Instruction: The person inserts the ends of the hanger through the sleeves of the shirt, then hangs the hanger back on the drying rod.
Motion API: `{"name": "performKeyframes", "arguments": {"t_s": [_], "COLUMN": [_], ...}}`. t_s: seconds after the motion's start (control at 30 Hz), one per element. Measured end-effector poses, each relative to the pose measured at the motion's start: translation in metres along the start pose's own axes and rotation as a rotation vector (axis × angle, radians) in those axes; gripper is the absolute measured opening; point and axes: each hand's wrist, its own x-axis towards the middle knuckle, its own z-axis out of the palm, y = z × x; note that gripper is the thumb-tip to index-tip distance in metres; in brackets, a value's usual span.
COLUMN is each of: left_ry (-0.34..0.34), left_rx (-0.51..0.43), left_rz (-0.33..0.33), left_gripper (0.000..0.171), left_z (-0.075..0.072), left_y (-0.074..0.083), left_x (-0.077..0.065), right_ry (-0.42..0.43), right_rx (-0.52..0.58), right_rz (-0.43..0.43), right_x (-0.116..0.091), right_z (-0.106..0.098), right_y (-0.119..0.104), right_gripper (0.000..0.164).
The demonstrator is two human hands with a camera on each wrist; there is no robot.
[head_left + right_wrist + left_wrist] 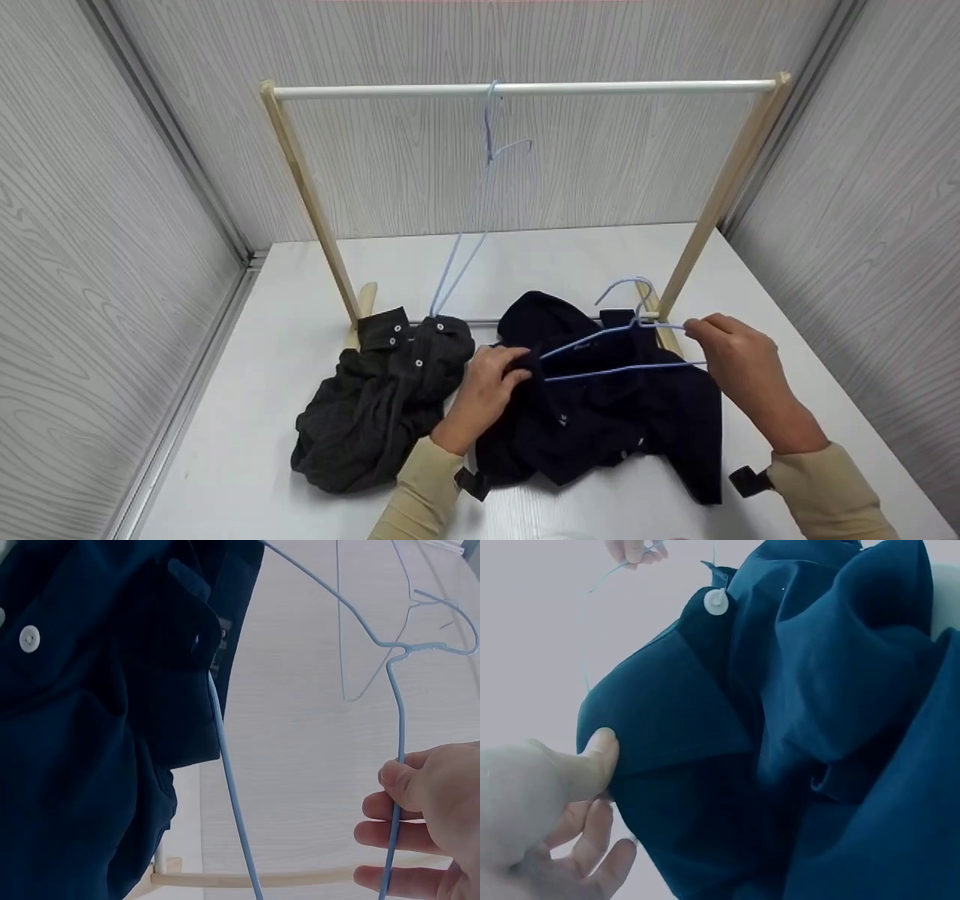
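Observation:
In the head view my left hand (484, 386) pinches the edge of a navy shirt (592, 420) at its collar, thumb on one side of the cloth and fingers on the other. My right hand (742, 367) holds one shoulder of a light-blue wire hanger (622, 368), thumb against fingers around the wire. The hanger's other end reaches into the shirt's neck opening, its tip hidden by cloth. Its hook stands above the collar. The right wrist view shows the hanger's bare shoulder wire (400, 720) and the shirt's buttoned front (67, 727).
A wooden rack with a white rod (375, 91) stands behind the shirt. From the rod hangs another blue wire hanger (489, 131), reaching down to a crumpled dark-grey shirt (375, 427) left of the navy one. Pale panels (112, 225) enclose the white table (240, 390).

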Motion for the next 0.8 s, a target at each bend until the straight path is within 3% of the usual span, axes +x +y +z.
{"name": "performKeyframes", "arguments": {"t_s": [0.5, 0.8], "left_ry": [0.088, 0.103], "left_rx": [-0.081, -0.109], "left_rz": [0.113, 0.099], "left_gripper": [0.022, 0.026], "left_z": [0.005, 0.004], "left_y": [0.014, 0.024], "left_x": [0.019, 0.027], "right_ry": [0.024, 0.024], "right_rx": [0.082, 0.09], "right_rz": [-0.058, -0.089], "right_x": [0.008, 0.014], "right_z": [0.014, 0.025], "right_y": [-0.025, -0.039], "right_gripper": [0.027, 0.022]}}
